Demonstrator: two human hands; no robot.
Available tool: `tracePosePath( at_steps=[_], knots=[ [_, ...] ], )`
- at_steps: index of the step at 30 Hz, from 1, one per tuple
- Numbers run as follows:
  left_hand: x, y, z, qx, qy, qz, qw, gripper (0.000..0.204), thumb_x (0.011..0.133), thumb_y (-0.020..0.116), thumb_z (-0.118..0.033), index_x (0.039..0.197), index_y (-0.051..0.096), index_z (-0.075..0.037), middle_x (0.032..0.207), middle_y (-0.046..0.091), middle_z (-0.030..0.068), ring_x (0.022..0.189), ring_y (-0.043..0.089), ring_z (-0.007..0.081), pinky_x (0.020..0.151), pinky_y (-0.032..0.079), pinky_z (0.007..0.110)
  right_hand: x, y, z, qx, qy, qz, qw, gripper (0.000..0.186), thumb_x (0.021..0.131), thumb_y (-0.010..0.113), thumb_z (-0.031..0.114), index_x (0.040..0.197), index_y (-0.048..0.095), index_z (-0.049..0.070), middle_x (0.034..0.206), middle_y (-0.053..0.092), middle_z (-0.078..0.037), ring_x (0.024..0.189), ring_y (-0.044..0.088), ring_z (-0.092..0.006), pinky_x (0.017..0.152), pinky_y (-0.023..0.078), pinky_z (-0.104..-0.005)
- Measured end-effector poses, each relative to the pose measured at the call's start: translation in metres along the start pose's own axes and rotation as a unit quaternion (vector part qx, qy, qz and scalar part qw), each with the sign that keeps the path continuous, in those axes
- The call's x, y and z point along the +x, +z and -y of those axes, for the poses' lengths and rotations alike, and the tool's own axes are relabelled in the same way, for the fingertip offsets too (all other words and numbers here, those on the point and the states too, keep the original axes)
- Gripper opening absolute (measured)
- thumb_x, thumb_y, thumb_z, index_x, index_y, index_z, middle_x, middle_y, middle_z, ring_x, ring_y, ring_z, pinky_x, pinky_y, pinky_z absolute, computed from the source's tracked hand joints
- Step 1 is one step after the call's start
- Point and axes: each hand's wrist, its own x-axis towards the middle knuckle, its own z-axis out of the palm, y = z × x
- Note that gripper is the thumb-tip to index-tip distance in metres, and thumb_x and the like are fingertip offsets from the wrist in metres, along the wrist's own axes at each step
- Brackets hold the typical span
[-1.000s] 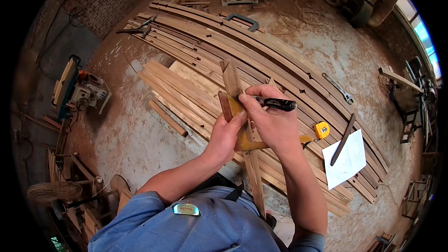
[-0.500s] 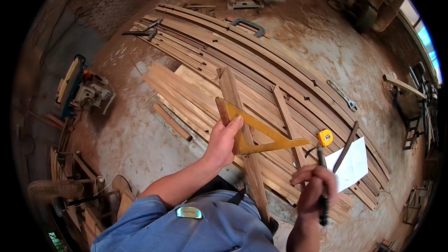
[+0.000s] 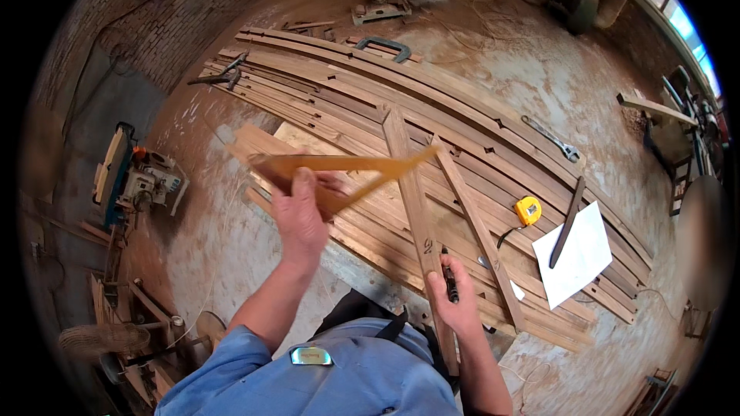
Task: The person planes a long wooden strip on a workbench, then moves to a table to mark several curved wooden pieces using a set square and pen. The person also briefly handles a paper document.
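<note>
My left hand [image 3: 301,219] is closed round the thick edge of a yellow triangular set square [image 3: 362,162], slightly blurred and tilted above the boards. My right hand [image 3: 460,300] grips the lower part of a long wooden strip [image 3: 410,192], thumb on its upper face. A black pen [image 3: 450,283] is also in that hand, lying beside the strip. A dark handwritten mark shows on the strip just above the thumb. To the right lies a second, thinner strip [image 3: 478,227], slanting across the layer of boards [image 3: 362,216].
Right of the strips lie a yellow tape measure [image 3: 528,210], a white paper sheet [image 3: 582,262] with a dark wood piece [image 3: 569,223], and an adjustable wrench [image 3: 551,139]. A green C-clamp [image 3: 385,48] sits at the far edge. A power tool [image 3: 146,177] stands at left.
My left hand has lifted the set square off the strip and moved left and up. My right hand has come left, taking hold of the strip with the pen still in it.
</note>
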Motion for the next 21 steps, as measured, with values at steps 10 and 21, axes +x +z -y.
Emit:
tracePosePath(
  at_steps=[10, 21],
  knots=[
    [0.000, -0.002, -0.010, 0.576, 0.479, 0.316, 0.582, 0.037, 0.071, 0.063, -0.014, 0.107, 0.067, -0.022, 0.115, 0.057, 0.0036, 0.109, 0.049, 0.0264, 0.107, 0.029, 0.050, -0.009, 0.013, 0.005, 0.072, 0.081, 0.057, 0.992, 0.023, 0.091, 0.060, 0.015, 0.109, 0.053, 0.001, 0.072, 0.057, -0.004, 0.062, 0.055, -0.0097, 0.057, 0.044, -0.0242],
    [-0.009, -0.004, 0.011, 0.476, 0.308, 0.236, 0.789, 0.057, 0.079, 0.060, -0.018, 0.129, 0.044, 0.003, 0.142, 0.038, 0.0205, 0.133, 0.034, 0.0381, 0.111, 0.024, 0.048, -0.014, 0.022, 0.012, -0.102, 0.014, 0.051, 0.993, 0.032, 0.086, 0.066, 0.019, 0.109, 0.053, -0.001, 0.076, 0.061, -0.016, 0.065, 0.060, -0.0250, 0.063, 0.048, -0.0335]
  ],
)
